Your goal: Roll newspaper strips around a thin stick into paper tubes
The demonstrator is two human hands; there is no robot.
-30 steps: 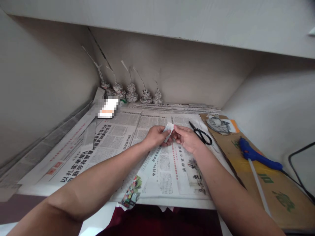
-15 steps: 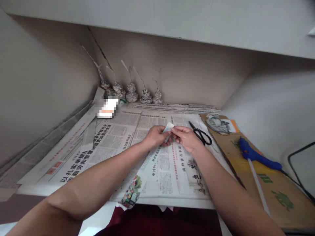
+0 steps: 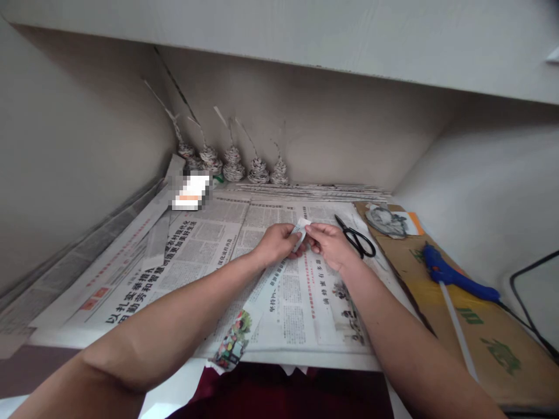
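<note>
A narrow newspaper strip (image 3: 257, 295) slants up from the front edge of the table, and its far end is between my two hands. My left hand (image 3: 280, 243) is closed around that end, thumb on top. The fingertips of my right hand (image 3: 326, 240) pinch the upper right edge of the same end. Newspaper sheets (image 3: 213, 233) lie flat beneath both hands. Black-handled scissors (image 3: 358, 237) rest just right of my right hand, blades pointing away from me.
Several woven paper gourd shapes (image 3: 258, 169) stand along the back wall, beside a bundle of thin paper rods (image 3: 314, 192). A phone (image 3: 191, 193) lies at the back left. On the right, cardboard (image 3: 519, 331) carries a blue glue gun (image 3: 458, 276) with its cord. A shelf (image 3: 279, 35) overhangs.
The far end of the strip has tilted slightly to the right between my fingers. Both hands stay in nearly the same place.
</note>
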